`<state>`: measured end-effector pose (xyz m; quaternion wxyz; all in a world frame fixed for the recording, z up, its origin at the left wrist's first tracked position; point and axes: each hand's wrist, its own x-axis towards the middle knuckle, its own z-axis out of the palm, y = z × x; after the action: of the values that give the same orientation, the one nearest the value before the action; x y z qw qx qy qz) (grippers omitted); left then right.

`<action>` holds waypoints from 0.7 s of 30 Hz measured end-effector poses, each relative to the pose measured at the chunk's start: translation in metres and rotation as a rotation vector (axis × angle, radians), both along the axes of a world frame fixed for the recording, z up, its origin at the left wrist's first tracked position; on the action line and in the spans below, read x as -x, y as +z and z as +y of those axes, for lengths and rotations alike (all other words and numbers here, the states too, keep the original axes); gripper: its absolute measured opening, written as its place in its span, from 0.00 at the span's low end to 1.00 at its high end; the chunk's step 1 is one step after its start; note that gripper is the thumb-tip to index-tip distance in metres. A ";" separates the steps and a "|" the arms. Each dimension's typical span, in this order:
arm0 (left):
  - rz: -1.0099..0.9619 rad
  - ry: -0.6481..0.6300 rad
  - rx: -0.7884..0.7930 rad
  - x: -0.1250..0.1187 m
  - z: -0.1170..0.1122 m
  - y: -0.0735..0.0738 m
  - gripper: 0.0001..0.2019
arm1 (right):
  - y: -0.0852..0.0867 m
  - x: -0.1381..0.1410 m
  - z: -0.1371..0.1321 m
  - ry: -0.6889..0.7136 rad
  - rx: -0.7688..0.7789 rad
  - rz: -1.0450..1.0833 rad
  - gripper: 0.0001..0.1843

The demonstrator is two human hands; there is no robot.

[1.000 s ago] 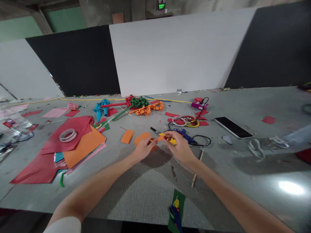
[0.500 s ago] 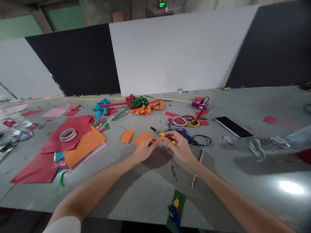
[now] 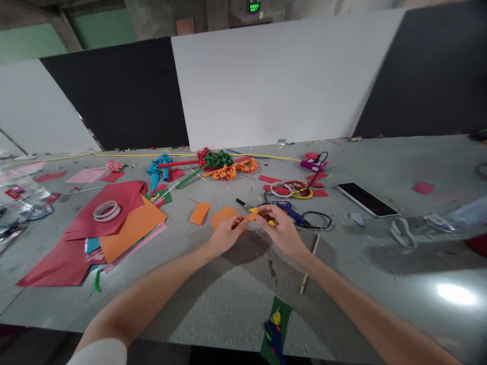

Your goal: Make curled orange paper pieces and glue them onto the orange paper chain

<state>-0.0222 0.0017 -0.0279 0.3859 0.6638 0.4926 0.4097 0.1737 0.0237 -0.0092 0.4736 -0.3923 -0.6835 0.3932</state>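
My left hand (image 3: 225,235) and my right hand (image 3: 280,230) meet over the middle of the grey table (image 3: 236,299). Both pinch a small orange paper strip (image 3: 250,216) between their fingertips, fingers closed on it. An orange paper piece (image 3: 222,215) lies flat just beyond my left hand, and a smaller orange piece (image 3: 200,213) lies to its left. A yellow scrap (image 3: 271,222) shows under my right fingers. A blue glue gun (image 3: 289,209) with a black cord lies just behind my right hand.
A stack of red and orange paper sheets (image 3: 114,223) with a tape roll (image 3: 106,211) lies left. Curled paper flowers (image 3: 220,166) sit farther back. A phone (image 3: 365,199) lies right, a wooden stick (image 3: 309,263) near my right forearm, a green card (image 3: 276,327) at the near edge.
My hands have stayed in place. The fingers have shifted a little on the orange strip, and the right hand has drawn slightly closer to the left.
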 end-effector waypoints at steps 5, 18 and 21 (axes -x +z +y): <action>-0.028 0.008 -0.044 0.002 -0.001 0.004 0.19 | 0.002 0.000 -0.003 0.021 0.002 0.076 0.20; -0.284 -0.035 0.122 0.001 -0.001 0.002 0.23 | 0.003 -0.006 0.006 -0.083 0.021 0.019 0.19; -0.359 0.032 0.083 0.001 -0.002 0.008 0.22 | 0.003 -0.009 0.011 -0.119 0.004 0.069 0.19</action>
<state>-0.0232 -0.0006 -0.0201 0.4879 0.5556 0.4428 0.5072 0.1829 0.0349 -0.0062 0.5184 -0.4195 -0.6416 0.3791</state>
